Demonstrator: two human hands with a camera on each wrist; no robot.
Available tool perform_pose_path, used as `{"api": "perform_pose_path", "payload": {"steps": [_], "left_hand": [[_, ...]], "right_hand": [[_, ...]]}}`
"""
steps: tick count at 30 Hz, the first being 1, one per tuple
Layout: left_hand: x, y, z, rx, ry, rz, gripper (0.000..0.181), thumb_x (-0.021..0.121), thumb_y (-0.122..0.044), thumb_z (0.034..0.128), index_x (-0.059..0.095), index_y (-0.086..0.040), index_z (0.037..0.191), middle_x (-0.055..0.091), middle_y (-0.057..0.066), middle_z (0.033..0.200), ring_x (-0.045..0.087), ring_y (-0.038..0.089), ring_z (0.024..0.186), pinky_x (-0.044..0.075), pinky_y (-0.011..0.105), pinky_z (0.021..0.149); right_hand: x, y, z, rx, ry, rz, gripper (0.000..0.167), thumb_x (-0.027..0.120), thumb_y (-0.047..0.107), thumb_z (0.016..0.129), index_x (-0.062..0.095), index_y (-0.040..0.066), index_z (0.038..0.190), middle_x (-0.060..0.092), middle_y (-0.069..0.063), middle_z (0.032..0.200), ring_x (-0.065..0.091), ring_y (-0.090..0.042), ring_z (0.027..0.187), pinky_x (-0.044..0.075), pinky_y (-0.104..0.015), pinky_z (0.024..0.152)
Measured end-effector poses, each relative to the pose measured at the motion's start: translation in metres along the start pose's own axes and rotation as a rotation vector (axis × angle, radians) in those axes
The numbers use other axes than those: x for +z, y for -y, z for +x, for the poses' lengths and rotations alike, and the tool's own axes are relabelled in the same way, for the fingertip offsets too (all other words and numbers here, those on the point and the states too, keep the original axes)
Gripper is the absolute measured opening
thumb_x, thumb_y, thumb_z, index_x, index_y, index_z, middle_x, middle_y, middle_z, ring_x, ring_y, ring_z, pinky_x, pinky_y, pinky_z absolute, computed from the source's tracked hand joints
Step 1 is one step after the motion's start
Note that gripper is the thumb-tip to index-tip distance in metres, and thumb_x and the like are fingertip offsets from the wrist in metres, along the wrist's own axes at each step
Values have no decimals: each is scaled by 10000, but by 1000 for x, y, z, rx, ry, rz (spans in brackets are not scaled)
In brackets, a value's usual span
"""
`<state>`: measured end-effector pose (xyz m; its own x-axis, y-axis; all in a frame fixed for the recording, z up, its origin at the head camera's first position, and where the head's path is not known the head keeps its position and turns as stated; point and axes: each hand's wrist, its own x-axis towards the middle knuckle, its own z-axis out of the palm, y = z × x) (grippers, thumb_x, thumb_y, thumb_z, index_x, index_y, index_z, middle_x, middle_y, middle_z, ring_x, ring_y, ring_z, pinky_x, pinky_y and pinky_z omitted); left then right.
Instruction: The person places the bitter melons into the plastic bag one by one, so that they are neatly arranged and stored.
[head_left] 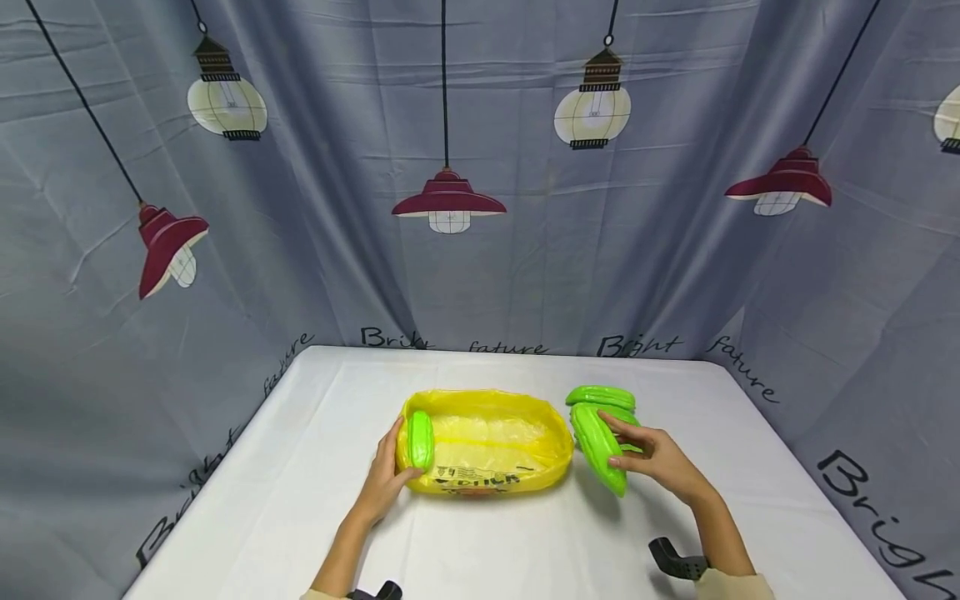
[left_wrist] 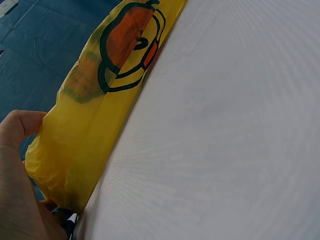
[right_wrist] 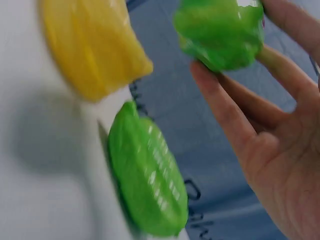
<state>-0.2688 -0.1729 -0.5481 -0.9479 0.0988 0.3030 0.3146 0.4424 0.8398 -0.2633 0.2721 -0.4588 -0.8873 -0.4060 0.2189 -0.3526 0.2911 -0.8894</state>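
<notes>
A yellow plastic bag [head_left: 536, 478] lies spread wide at the middle of the table, its mouth facing up. Inside its left end is a glossy green oblong piece [head_left: 420, 442]. My left hand [head_left: 381, 485] grips the bag's left edge, thumb in front; the left wrist view shows the bag's printed side [left_wrist: 90, 135] beside that hand. Just right of the bag, my right hand [head_left: 663, 462] holds a glossy, ridged green oblong piece [head_left: 596, 442] above the table, tilted. Behind it, more green pieces [head_left: 600, 395] lie on the table, partly hidden; one such piece [right_wrist: 150, 175] shows in the right wrist view.
A white cloth covers the table [head_left: 315, 433]. Grey-blue curtains [head_left: 510, 275] printed with lamps and lettering hang behind and at both sides. Black camera mounts [head_left: 678, 560] sit on my wrists.
</notes>
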Motion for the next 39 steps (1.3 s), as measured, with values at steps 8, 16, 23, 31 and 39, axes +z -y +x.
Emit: {"api": "perform_pose_path", "payload": {"steps": [8, 16, 23, 31, 39], "left_hand": [[-1, -1, 0, -14, 17, -3, 864, 608, -273, 802, 91, -232, 1493, 169, 194, 1476, 235, 455, 1284, 196, 695, 944], [0, 3, -1, -14, 13, -2, 868, 618, -258, 798, 97, -239, 1491, 173, 191, 1476, 232, 453, 1288, 192, 691, 950], [0, 3, 0, -8, 12, 1, 862, 611, -261, 797, 101, -228, 1492, 178, 193, 1474, 246, 449, 1281, 202, 686, 950], [-5, -24, -6, -4, 23, -45, 838, 594, -162, 811, 101, -118, 1488, 153, 256, 1457, 215, 501, 1273, 175, 711, 936], [-5, -28, -5, -1, 10, -37, 828, 587, -121, 804, 111, -73, 1480, 160, 274, 1448, 228, 520, 1258, 180, 715, 930]], "right_hand": [[10, 29, 21, 45, -193, -47, 682, 715, 227, 798, 409, 188, 1407, 438, -129, 1374, 507, -288, 1105, 449, -181, 835], [33, 37, 45, 23, -257, 15, 686, 726, 223, 787, 419, 189, 1400, 467, -165, 1335, 509, -336, 1114, 486, -214, 794], [63, 44, 66, 40, -276, 34, 701, 734, 266, 777, 417, 215, 1399, 432, -136, 1380, 490, -325, 1152, 480, -316, 860], [96, 68, 75, 67, -230, 76, 673, 697, 117, 811, 386, 90, 1408, 463, -205, 1330, 500, -370, 1125, 502, -332, 818], [122, 60, 89, 11, -160, 87, 682, 700, 81, 801, 376, 34, 1399, 468, -239, 1304, 523, -373, 1098, 504, -297, 805]]}}
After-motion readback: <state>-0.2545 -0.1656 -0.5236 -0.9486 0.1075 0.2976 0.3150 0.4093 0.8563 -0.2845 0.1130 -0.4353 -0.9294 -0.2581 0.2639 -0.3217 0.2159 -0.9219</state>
